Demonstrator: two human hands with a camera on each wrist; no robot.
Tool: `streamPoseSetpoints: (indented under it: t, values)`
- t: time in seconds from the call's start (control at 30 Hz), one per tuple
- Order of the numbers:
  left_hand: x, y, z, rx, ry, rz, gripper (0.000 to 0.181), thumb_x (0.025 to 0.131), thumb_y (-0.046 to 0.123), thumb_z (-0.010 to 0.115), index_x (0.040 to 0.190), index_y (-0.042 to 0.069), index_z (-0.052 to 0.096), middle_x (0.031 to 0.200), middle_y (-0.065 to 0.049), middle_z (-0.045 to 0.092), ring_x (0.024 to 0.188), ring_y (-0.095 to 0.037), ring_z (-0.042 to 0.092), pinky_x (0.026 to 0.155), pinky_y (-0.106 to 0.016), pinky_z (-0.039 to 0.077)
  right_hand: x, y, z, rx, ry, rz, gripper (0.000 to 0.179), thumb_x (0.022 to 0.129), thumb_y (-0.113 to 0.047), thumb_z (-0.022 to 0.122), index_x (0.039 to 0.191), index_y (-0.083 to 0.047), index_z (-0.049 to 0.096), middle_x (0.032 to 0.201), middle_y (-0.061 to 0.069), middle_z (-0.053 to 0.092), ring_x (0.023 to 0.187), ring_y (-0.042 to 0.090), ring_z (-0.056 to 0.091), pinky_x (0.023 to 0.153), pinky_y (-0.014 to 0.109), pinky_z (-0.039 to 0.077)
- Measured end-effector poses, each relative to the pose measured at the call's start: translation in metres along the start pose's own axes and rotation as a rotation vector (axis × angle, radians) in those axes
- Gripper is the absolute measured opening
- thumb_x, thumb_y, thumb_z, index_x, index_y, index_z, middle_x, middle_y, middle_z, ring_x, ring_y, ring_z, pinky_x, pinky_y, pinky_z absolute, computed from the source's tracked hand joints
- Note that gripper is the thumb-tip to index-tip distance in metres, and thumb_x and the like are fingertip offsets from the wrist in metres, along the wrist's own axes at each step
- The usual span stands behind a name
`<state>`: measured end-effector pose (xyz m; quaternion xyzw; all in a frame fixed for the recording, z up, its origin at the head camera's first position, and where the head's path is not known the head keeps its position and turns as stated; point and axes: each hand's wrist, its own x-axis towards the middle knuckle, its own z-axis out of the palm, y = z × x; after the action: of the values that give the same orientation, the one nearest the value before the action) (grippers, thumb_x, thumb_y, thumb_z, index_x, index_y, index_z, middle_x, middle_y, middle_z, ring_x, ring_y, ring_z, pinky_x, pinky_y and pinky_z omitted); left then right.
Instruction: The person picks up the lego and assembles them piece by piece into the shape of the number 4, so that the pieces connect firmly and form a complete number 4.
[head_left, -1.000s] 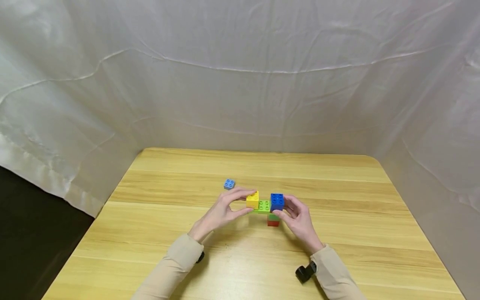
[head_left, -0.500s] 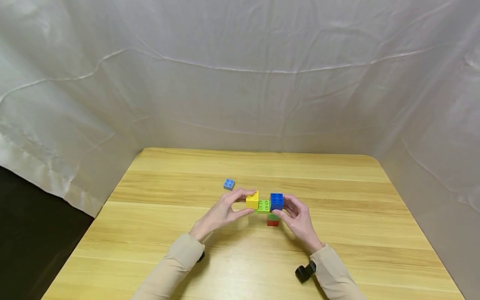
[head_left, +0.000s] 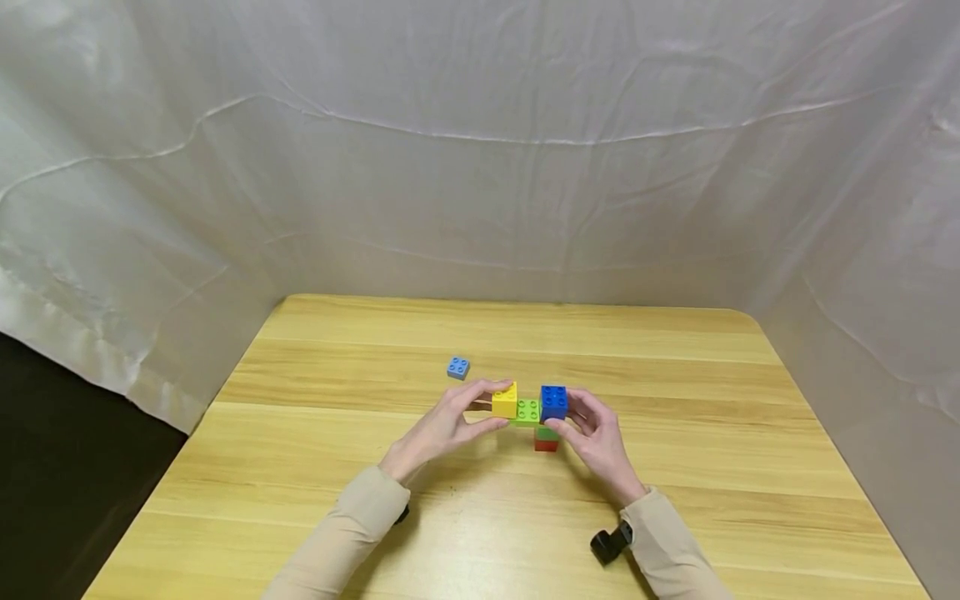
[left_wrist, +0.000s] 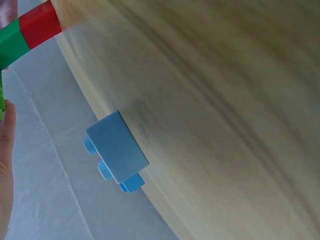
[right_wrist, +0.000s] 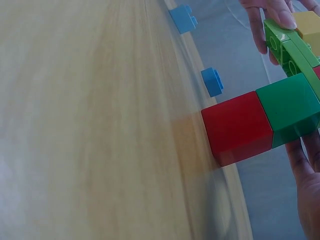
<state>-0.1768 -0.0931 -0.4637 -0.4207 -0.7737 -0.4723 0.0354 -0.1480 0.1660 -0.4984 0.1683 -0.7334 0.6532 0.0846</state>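
Observation:
In the head view my left hand point(head_left: 444, 418) pinches a yellow toy building brick point(head_left: 505, 401), its thumb at the front lower edge. A dark blue brick point(head_left: 554, 402) is between the thumb and fingers of my right hand point(head_left: 597, 437). Both bricks sit on a long light green brick point(head_left: 528, 411), one at each end. Under its right end come a green brick point(head_left: 547, 433) and a red brick point(head_left: 546, 446) at the bottom. The right wrist view shows the light green brick's hollow underside, with the red brick point(right_wrist: 237, 128) standing on the table.
A light blue brick point(head_left: 458, 367) lies on the wooden table point(head_left: 375, 333), beyond my left hand. Another blue brick point(right_wrist: 212, 81) shows in the right wrist view. Grey sheeting point(head_left: 510, 200) hangs behind the table and along its sides.

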Motion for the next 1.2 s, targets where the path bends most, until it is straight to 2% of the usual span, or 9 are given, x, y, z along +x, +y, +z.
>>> streamPoseSetpoints:
  t: [0.33,0.43,0.67,0.9,1.07,1.2]
  values:
    - [-0.0015,0.0005,-0.0019,-0.016,-0.008,-0.049,0.045,0.095,0.011,0.068,0.138,0.005,0.055,0.139,-0.016,0.062,0.112,-0.029,0.069,0.096,-0.040,0.060,0.0008,0.0001,-0.0001,-0.012,0.011,0.019,0.041,0.088,0.003,0.073,0.125,0.009,0.057,0.116,-0.019,0.065,0.109,-0.005,0.064,0.096,0.013,0.054]
    - [-0.0019,-0.0001,-0.0021,-0.011,-0.012,-0.043,0.046,0.095,0.011,0.068,0.139,0.005,0.055,0.139,-0.016,0.062,0.113,-0.030,0.069,0.096,-0.043,0.060,0.0008,0.0000,0.0000,-0.016,0.011,0.021,0.041,0.088,0.003,0.073,0.125,0.009,0.057,0.115,-0.019,0.065,0.109,-0.005,0.064,0.096,0.013,0.054]
    - [-0.0018,-0.0008,-0.0017,-0.009,-0.023,-0.026,0.045,0.095,0.009,0.068,0.138,0.004,0.055,0.138,-0.017,0.063,0.114,-0.029,0.069,0.097,-0.038,0.060,0.0006,-0.0004,-0.0004,-0.015,0.009,0.017,0.041,0.088,0.003,0.073,0.125,0.009,0.057,0.115,-0.021,0.065,0.108,-0.005,0.064,0.095,0.013,0.054]
    - [-0.0024,-0.0024,-0.0013,-0.020,-0.009,-0.053,0.045,0.095,0.012,0.070,0.137,0.006,0.057,0.137,-0.016,0.065,0.112,-0.030,0.069,0.094,-0.046,0.060,-0.0001,-0.0004,-0.0002,-0.012,0.010,0.014,0.042,0.087,0.004,0.073,0.125,0.010,0.056,0.115,-0.019,0.065,0.109,-0.005,0.064,0.096,0.013,0.054]
    - [-0.0026,-0.0020,-0.0023,-0.029,-0.001,-0.066,0.047,0.093,0.012,0.072,0.137,0.007,0.058,0.137,-0.014,0.065,0.111,-0.027,0.070,0.093,-0.039,0.061,-0.0002,-0.0001,0.0007,-0.006,0.015,0.004,0.041,0.087,0.005,0.073,0.125,0.011,0.056,0.116,-0.017,0.065,0.109,-0.005,0.064,0.096,0.013,0.054]
    - [-0.0020,-0.0022,-0.0021,-0.053,-0.012,-0.088,0.048,0.095,0.013,0.070,0.140,0.008,0.055,0.137,-0.013,0.064,0.112,-0.026,0.070,0.098,-0.039,0.059,0.0002,0.0005,0.0007,-0.002,0.012,0.006,0.041,0.087,0.004,0.073,0.124,0.010,0.057,0.116,-0.018,0.065,0.109,-0.005,0.064,0.096,0.013,0.054]
